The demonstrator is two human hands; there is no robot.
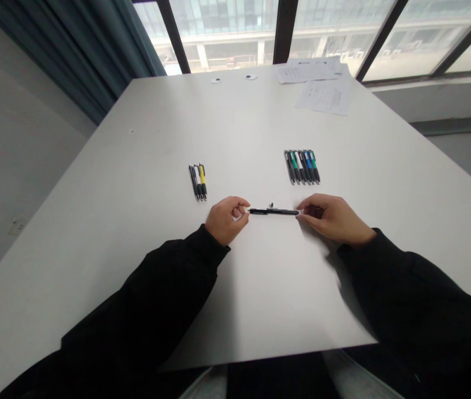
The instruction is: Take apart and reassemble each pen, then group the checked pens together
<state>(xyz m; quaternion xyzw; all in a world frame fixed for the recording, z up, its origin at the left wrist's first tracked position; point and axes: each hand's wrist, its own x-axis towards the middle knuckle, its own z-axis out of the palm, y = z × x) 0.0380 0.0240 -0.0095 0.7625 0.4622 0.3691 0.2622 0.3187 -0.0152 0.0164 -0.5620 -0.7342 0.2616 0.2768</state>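
Note:
A black pen (274,211) lies crosswise between my two hands. My left hand (228,217) pinches its left end, fingers closed. At the other end, the thumb and fingertips of my right hand (330,217) close on the pen's tip. A tiny dark piece (271,205) sits just beyond the middle of the pen; I cannot make out what it is. Up and left of my left hand is a row of three pens (198,182), one of them yellow. Several more pens (302,167), with green, white, blue and black barrels, lie side by side beyond my right hand.
The white table (260,299) reaches to the window (227,33). Printed papers (322,95) lie at its far right. Two small white pieces with dark spots (251,77) rest near the far edge. A blue curtain (77,50) hangs at the left.

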